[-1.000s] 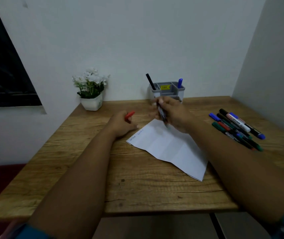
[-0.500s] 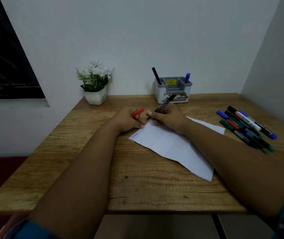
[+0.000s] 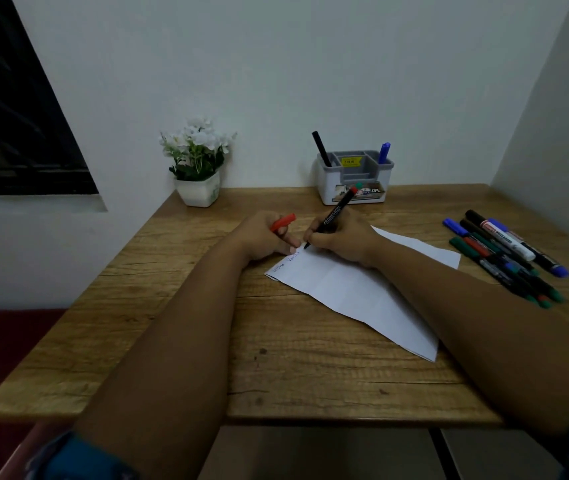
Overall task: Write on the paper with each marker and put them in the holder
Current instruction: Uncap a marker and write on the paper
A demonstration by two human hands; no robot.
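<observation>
A white creased paper (image 3: 352,292) lies at an angle on the wooden table (image 3: 158,334), with faint writing near its left corner. My right hand (image 3: 342,239) grips a black marker with a red end (image 3: 333,216), tip down on the paper's upper left edge. My left hand (image 3: 264,237) holds the marker's red cap (image 3: 283,223) and its fingertips press the paper's corner. The grey and white holder (image 3: 354,183) stands at the back, with a black marker (image 3: 321,148) and a blue marker (image 3: 384,152) in it.
Several loose markers (image 3: 504,251), blue, black, green and red, lie in a bunch at the table's right side. A white pot of white flowers (image 3: 197,168) stands at the back left against the wall. A dark window fills the far left.
My right hand turned the marker from pointing downwards in the air to a writing grip and brought its tip onto the paper. My left hand slid closer, onto the paper's corner.
</observation>
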